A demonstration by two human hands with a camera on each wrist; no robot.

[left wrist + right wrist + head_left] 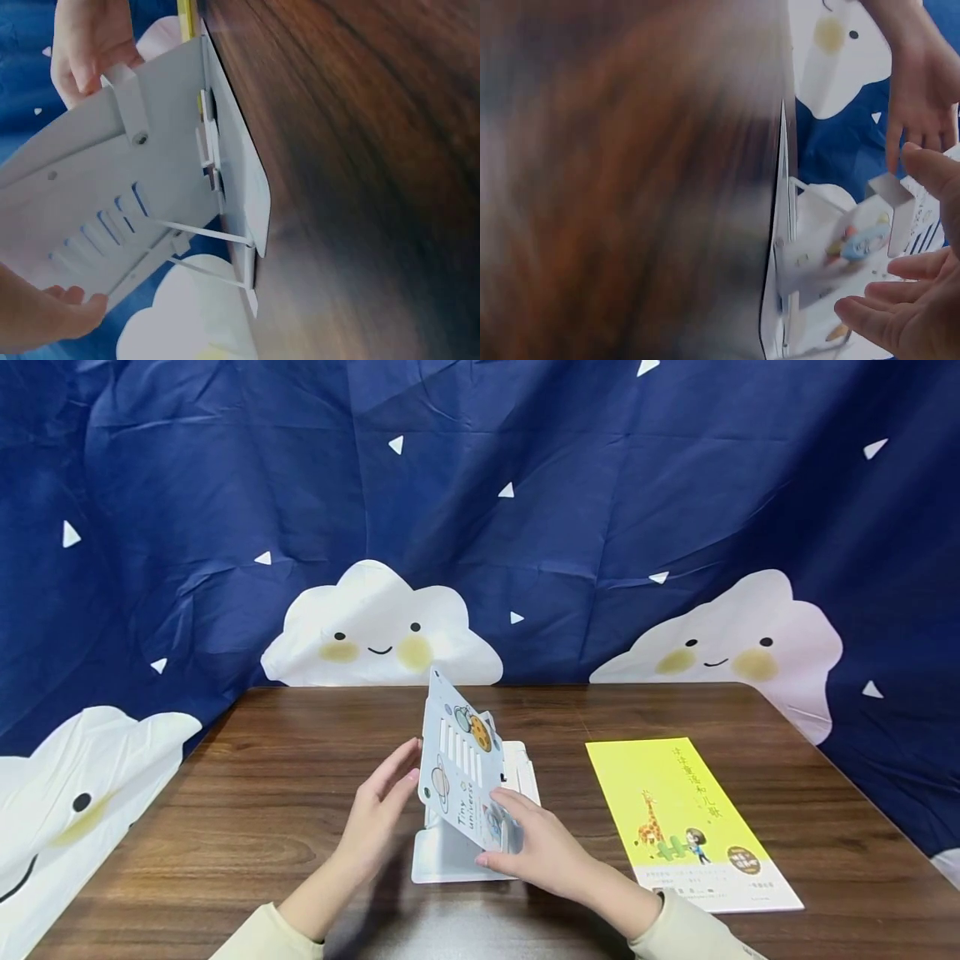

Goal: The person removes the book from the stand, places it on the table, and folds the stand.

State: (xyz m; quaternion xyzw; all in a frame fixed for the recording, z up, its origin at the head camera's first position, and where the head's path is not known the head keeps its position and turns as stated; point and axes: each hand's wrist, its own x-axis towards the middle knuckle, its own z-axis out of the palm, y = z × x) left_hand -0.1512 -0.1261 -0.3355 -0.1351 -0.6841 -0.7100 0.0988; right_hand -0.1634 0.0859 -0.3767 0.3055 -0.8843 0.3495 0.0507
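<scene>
A pale blue-white metal book stand [457, 760], printed with planets and "Tiny universe", stands on the table with its slotted panel tilted up over a flat base [453, 864]. My left hand [378, 810] is at the panel's left edge, its fingertips overlapping the panel's back in the left wrist view. On the other side, my right hand [547, 847] lies at the lower right edge, fingers spread around a bent lip [891, 191], thumb apart from them. Thin wire struts [202, 231] join panel and base behind.
A yellow book [686, 818] with a giraffe and a child on its cover lies flat to the right. The brown wooden table [300, 752] ends at a dark blue curtain [480, 510] with smiling clouds.
</scene>
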